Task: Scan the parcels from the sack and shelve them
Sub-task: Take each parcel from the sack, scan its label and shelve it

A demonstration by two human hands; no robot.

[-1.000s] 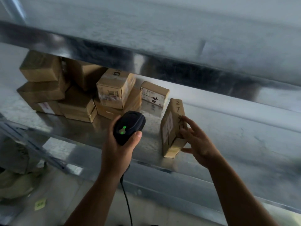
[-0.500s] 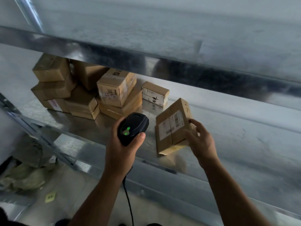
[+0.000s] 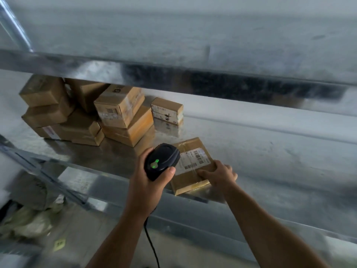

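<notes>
A flat brown cardboard parcel lies label-up near the front edge of the metal shelf. My right hand rests on its right side, thumb on top and fingers curled round the edge. My left hand grips a black corded barcode scanner with a green light, held just left of and over the parcel's label. Several shelved cardboard parcels are stacked at the back left of the same shelf.
An upper metal shelf overhangs closely. A small box with handwriting stands right of the stack. Crumpled pale sacks lie on the floor at lower left, beside a diagonal metal brace. The shelf surface stretches bare to the right.
The parcel went from standing on its edge to tilted and now lies flat, label up. My right hand followed it down. The scanner stayed beside it.
</notes>
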